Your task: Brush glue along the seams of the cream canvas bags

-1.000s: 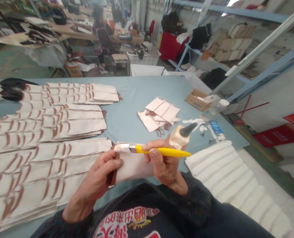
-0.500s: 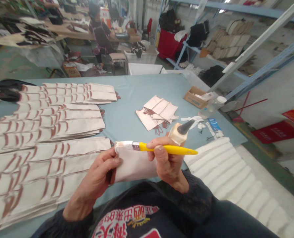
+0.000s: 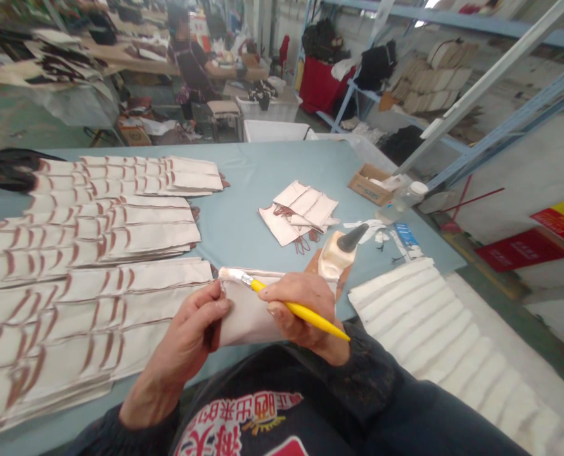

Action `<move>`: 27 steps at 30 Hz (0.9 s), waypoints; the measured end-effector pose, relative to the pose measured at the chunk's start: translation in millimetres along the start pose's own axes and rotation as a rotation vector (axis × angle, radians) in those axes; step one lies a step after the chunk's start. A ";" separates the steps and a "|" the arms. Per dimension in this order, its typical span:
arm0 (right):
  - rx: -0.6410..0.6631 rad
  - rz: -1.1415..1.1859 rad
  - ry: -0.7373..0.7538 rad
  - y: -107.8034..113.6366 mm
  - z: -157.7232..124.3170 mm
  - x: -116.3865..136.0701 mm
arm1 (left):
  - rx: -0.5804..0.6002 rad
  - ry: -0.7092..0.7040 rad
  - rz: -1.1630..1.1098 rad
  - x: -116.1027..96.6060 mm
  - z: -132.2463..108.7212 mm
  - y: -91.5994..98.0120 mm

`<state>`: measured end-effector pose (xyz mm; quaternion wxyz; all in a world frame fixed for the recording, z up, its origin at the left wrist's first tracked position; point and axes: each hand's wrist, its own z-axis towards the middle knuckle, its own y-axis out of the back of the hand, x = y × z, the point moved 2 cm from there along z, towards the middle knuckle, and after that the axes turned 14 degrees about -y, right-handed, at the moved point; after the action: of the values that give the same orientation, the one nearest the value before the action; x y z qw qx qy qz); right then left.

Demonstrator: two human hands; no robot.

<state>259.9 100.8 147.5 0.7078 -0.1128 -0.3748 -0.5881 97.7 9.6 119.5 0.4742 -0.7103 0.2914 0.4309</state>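
Note:
My left hand (image 3: 194, 332) pinches the left end of a cream fabric piece (image 3: 248, 311) near the table's front edge. My right hand (image 3: 301, 304) is closed round a yellow-handled brush (image 3: 305, 312); its white bristles rest on the piece's top left corner. Just behind my right hand stands a glue bottle (image 3: 338, 251) with a dark nozzle. Rows of overlapping cream pieces with brown edges (image 3: 87, 253) cover the left of the blue-grey table (image 3: 253, 171).
A small heap of cream pieces (image 3: 300, 212) lies mid-table. White padded strips (image 3: 419, 316) lie at the right, a cardboard box (image 3: 370, 185) and a plastic bottle (image 3: 408, 195) at the far right edge. A seated person (image 3: 191, 60) works at a far table.
The brush handle has swung from level to pointing down and right. The bristles stay at the piece's top left corner. My left hand keeps its hold.

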 end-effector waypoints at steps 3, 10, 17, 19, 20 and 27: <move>0.034 -0.059 0.056 3.4 -3.8 1.2 | -0.051 0.007 -0.055 2.4 -2.3 0.1; 0.035 -0.131 0.105 6.8 -19.4 3.9 | -0.154 0.055 -0.104 3.8 -13.3 -3.2; 0.015 -0.242 0.087 13.3 -29.6 7.2 | -0.212 0.052 -0.062 7.8 -17.6 -2.9; -0.012 -0.265 0.097 12.9 -29.9 10.9 | -0.219 0.042 -0.053 9.2 -17.9 -2.8; -0.021 -0.265 0.105 11.3 -30.0 13.2 | -0.217 0.035 -0.052 9.5 -18.1 -3.3; 0.022 -0.163 0.131 -20.5 -32.4 25.0 | -0.161 0.017 0.044 12.3 -25.1 -6.2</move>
<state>254.7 56.8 135.9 0.6818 -0.0357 -0.3420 -0.6457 116.9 -11.3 115.8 0.4035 -0.7433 0.2754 0.4570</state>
